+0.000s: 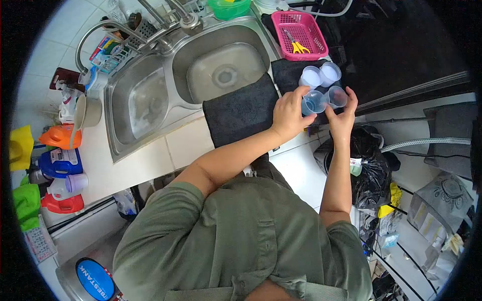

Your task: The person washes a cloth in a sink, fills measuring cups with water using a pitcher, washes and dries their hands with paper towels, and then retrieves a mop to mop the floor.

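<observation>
My left hand (pixel 289 114) curls its thumb and fingers round a clear plastic cup (pixel 313 102). Close beside it, my right hand (pixel 342 120) has thumb and fingers on either side of another clear cup (pixel 336 97). Just beyond them stand two cups that look whitish inside, a left one (pixel 311 77) and a right one (pixel 330 74). These cups are grouped closely over a dark cloth (pixel 286 75) at the counter's right end. Whether the held cups touch the cloth, I cannot tell.
A pink basket (pixel 288 20) with yellow-handled scissors (pixel 299 48) sits behind the cups. Left is a double steel sink (pixel 169 83) with a dark towel (pixel 240 113) over its front edge. Bottles, including a blue one (pixel 59 161), line the far left. A black bag (pixel 371 183) hangs below right.
</observation>
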